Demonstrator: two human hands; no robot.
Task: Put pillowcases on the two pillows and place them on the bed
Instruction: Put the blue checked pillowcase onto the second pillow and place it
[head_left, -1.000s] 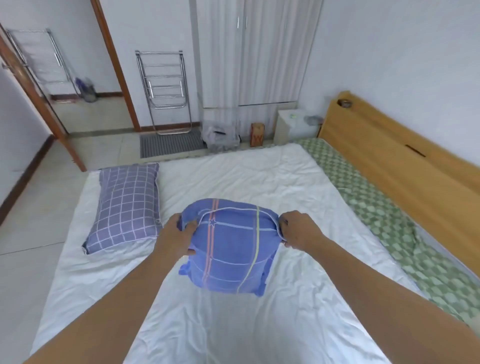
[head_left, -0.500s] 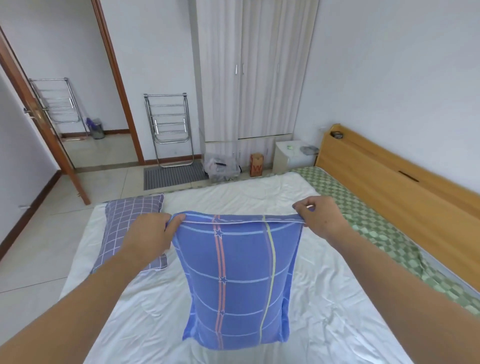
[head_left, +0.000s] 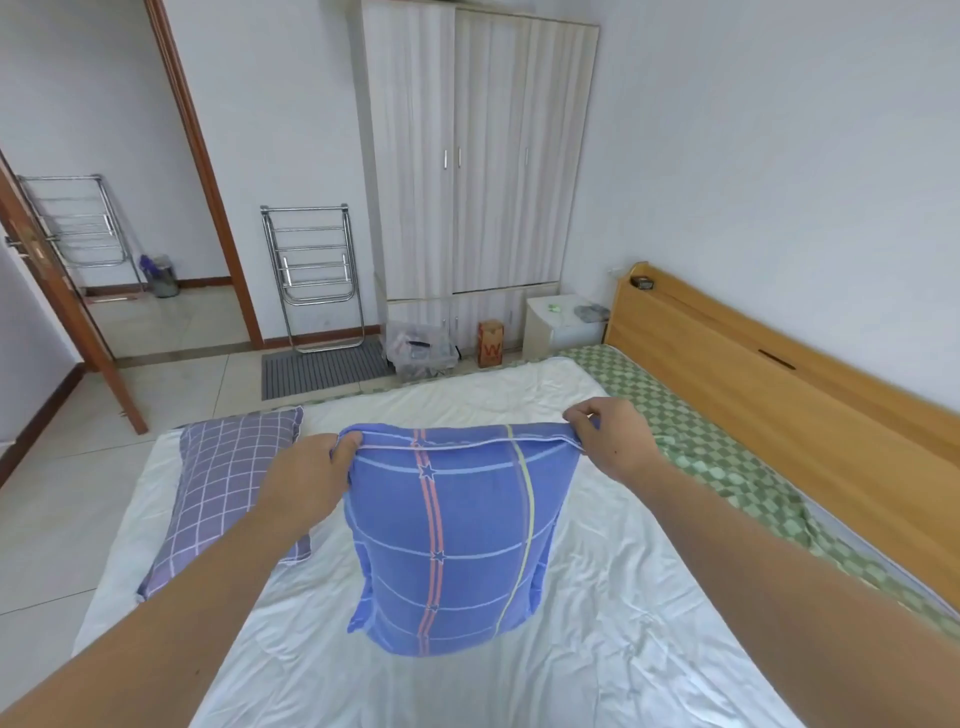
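Note:
A pillow in a blue pillowcase (head_left: 457, 545) with red and yellow stripes hangs upright in the air above the bed (head_left: 597, 639). My left hand (head_left: 306, 478) grips the case's top left corner, and my right hand (head_left: 608, 441) pinches its top right corner. The top edge is stretched flat between both hands. A second pillow in a purple checked case (head_left: 228, 467) lies flat on the white sheet at the left, partly behind my left forearm.
A wooden headboard (head_left: 779, 374) runs along the right, with a green checked strip of mattress (head_left: 701, 447) beside it. Beyond the bed stand a wardrobe (head_left: 478, 156), a small nightstand (head_left: 556, 327), a clear bin (head_left: 421, 353), a brown box and a metal drying rack (head_left: 311, 275). An open doorway is at left.
Both hands lifted the blue pillow from a bunched heap on the sheet up into the air, pulling the case's top edge taut. It now hangs a little higher than half a second ago.

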